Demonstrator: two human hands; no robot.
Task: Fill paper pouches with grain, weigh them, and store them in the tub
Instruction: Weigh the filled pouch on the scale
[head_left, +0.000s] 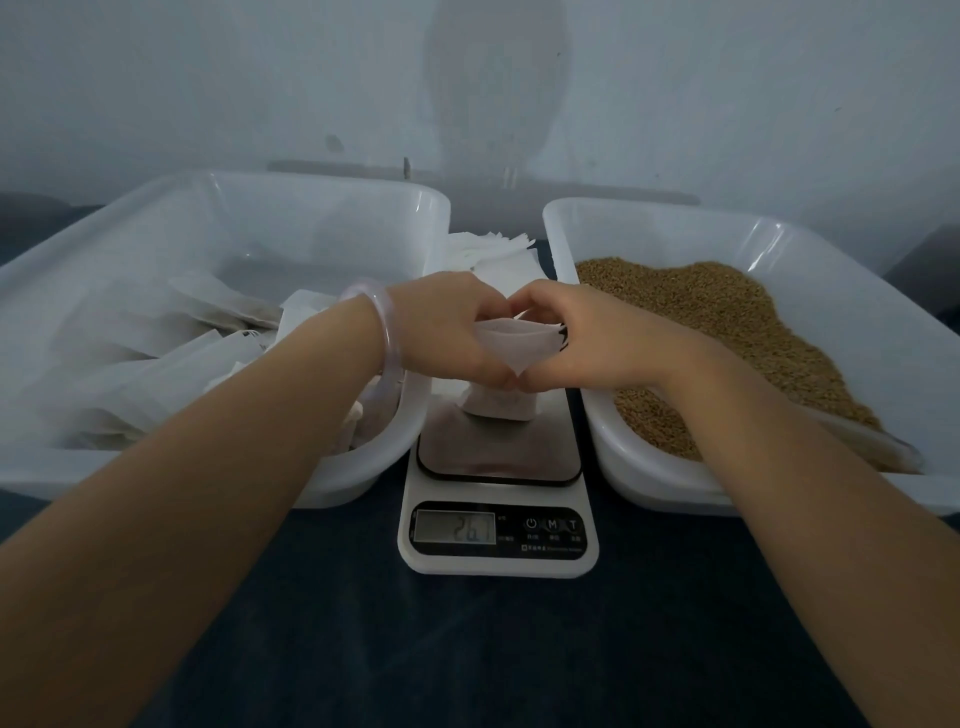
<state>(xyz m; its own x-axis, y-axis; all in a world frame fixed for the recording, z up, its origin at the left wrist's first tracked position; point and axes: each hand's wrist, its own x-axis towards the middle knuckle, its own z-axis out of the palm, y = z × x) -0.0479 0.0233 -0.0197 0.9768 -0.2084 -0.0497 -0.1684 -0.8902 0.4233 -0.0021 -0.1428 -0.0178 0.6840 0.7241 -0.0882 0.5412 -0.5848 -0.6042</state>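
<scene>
Sitting midway by the table's (493, 654) near edge, the scale (498, 565) bears a pouch (497, 406); left hand (447, 325) and right hand (582, 338) both pinch its open top. Left stands the storage tub (311, 183), right the grain tub (566, 223).

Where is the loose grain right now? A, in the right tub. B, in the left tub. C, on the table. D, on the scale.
A: the brown grain lies in the right tub; the left tub holds filled pouches, and the left hand and right hand grip a pouch on the scale.
</scene>
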